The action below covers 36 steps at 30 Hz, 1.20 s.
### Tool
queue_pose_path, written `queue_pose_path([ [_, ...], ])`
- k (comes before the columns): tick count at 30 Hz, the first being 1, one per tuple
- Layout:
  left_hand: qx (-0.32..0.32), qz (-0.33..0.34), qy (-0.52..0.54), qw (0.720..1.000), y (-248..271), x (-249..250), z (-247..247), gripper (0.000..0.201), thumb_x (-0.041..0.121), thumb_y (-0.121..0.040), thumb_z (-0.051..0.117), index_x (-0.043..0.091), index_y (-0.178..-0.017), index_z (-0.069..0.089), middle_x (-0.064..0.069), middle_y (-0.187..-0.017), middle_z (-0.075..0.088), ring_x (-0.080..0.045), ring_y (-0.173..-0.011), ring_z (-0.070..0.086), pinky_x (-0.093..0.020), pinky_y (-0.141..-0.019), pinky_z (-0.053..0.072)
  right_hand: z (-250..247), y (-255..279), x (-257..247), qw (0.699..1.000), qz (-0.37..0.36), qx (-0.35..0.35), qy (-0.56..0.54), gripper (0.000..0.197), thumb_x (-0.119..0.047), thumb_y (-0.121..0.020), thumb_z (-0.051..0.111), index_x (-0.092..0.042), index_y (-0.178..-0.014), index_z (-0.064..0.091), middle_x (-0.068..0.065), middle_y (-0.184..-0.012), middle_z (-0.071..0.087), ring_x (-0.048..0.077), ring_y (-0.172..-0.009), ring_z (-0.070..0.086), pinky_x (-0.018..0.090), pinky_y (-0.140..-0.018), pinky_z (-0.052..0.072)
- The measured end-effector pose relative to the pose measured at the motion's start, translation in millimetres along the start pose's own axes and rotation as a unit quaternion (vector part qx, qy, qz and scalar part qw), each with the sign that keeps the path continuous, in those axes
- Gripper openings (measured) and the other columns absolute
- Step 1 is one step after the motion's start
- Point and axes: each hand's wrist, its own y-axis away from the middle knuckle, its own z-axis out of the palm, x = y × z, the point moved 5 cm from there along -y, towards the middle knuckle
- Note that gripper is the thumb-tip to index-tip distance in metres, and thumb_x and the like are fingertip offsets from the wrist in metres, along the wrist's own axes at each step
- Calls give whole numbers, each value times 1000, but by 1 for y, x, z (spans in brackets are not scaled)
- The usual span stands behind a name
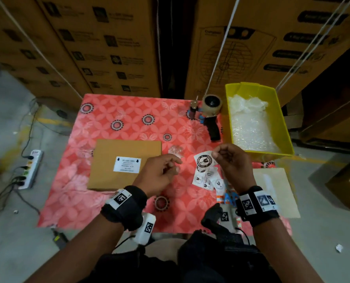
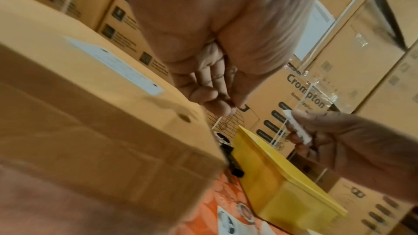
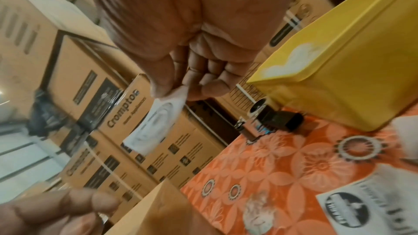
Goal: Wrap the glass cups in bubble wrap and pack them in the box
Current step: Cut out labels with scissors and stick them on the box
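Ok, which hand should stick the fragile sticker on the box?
Probably the right. The right hand already pinches the fragile sticker above the table, while the left hand holds no sticker and hovers right beside the closed box, well placed to steady it.

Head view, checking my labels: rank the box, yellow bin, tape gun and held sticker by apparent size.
1. Yellow bin and box: look alike in area, so no ranking between them.
2. Tape gun.
3. Sticker, pinched by the right hand; it is raised nearer the camera.

Matt cardboard box (image 1: 125,164), glossy yellow plastic bin (image 1: 283,127), paper sticker (image 1: 204,160)
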Motion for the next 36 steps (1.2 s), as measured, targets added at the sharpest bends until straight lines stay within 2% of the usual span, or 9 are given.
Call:
queue_pose_path([
  [3, 97, 16, -77, 992, 17, -14, -37, 17, 12, -95, 69, 23, -105, 78, 11, -90, 75, 0, -84, 68, -15, -77, 49, 32, -20, -2, 999, -1, -52, 12, 8, -7, -97, 74, -6, -92, 68, 6, -83, 71, 14, -76, 63, 25, -71, 50],
  [5, 132, 38, -134, 981, 27, -23, -55, 17, 10, -93, 70, 21, -104, 77, 9, -94, 71, 1, -87, 63, -13, -79, 46, 53, -31, -4, 997, -5, -79, 14, 10, -10, -97, 74, -9, -90, 67, 4, -79, 67, 11, -74, 59, 25, -71, 48],
  [9, 154, 65, -248, 954, 38, -39, -69, 23, 7, -91, 72, 15, -113, 75, -2, -113, 63, -20, -109, 54, -29, -95, 44, 92, -52, -11, 989, -14, -143, 31, 12, -13, -96, 74, -18, -88, 67, 14, -82, 67, 17, -75, 57, 33, -73, 47],
  [12, 162, 69, -289, 941, 40, -45, -71, 32, 10, -88, 75, 10, -119, 72, -7, -121, 61, -27, -114, 53, -42, -98, 49, 118, -70, -14, 980, -15, -189, 54, 9, -15, -94, 76, -19, -89, 70, 6, -84, 70, 13, -77, 59, 32, -75, 48],
  [15, 162, 65, -277, 945, 43, -51, -70, 39, 16, -91, 74, 9, -129, 67, -7, -128, 57, -27, -120, 50, -46, -102, 48, 141, -86, -19, 968, -14, -238, 84, 9, -9, -95, 75, -16, -91, 70, 10, -89, 72, 10, -79, 60, 28, -74, 50],
  [19, 191, 47, -230, 953, 47, -57, -76, 54, 29, -93, 78, 12, -141, 58, -8, -138, 46, -26, -127, 43, -38, -108, 40, 166, -105, -26, 947, -33, -292, 129, 8, -7, -95, 74, -14, -92, 70, 6, -86, 70, 6, -77, 59, 18, -73, 50],
  [25, 198, 33, -236, 951, 44, -65, -84, 73, 57, -91, 72, 17, -149, 52, -8, -144, 41, -27, -131, 39, -49, -108, 39, 190, -120, -24, 918, -29, -361, 163, 3, -7, -96, 73, -6, -95, 70, 7, -88, 73, 2, -76, 66, 21, -69, 55],
  [30, 193, 37, -244, 950, 44, -64, -83, 67, 55, -94, 72, 19, -147, 54, -7, -144, 39, -26, -130, 40, -49, -103, 41, 196, -123, -23, 908, -27, -381, 174, 2, -9, -97, 72, -7, -97, 71, 4, -87, 73, 2, -76, 67, 19, -67, 55],
  [36, 179, 50, -269, 945, 44, -56, -77, 51, 45, -99, 71, 21, -143, 60, -7, -145, 42, -25, -133, 41, -45, -92, 37, 197, -123, -21, 904, -41, -383, 184, 3, -10, -96, 72, -10, -94, 70, -3, -84, 71, 1, -75, 65, 27, -70, 55],
])
